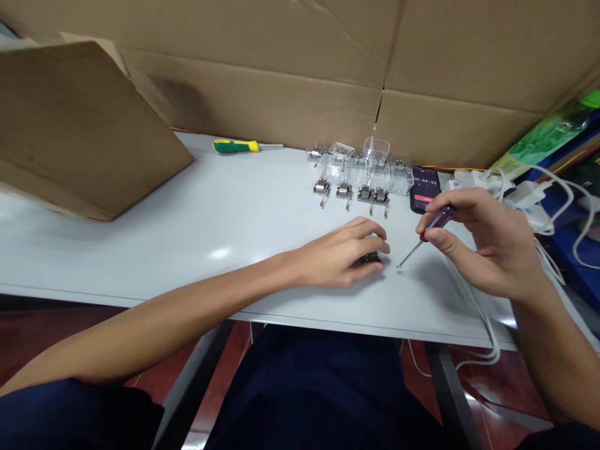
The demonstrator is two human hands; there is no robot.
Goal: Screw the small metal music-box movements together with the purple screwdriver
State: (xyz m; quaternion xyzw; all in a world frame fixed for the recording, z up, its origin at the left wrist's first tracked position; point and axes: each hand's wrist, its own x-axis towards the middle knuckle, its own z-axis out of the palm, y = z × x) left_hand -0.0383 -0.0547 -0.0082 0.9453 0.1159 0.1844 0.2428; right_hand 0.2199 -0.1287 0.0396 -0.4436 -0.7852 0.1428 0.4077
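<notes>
Gripping of small dark part (371, 257) done by curled fingers of left hand (340, 256), part mostly hidden, hand resting on pale table (140, 250) near near edge. Purple-handled precision screwdriver (438, 219) pinched in right hand (482, 244), shaft held low, tip just right of part, not touching. Metal fittings (344, 189) lined up on far side.

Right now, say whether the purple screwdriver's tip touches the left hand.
Apart: the head view shows tabletop between the tip of the purple screwdriver and the left hand.
</notes>
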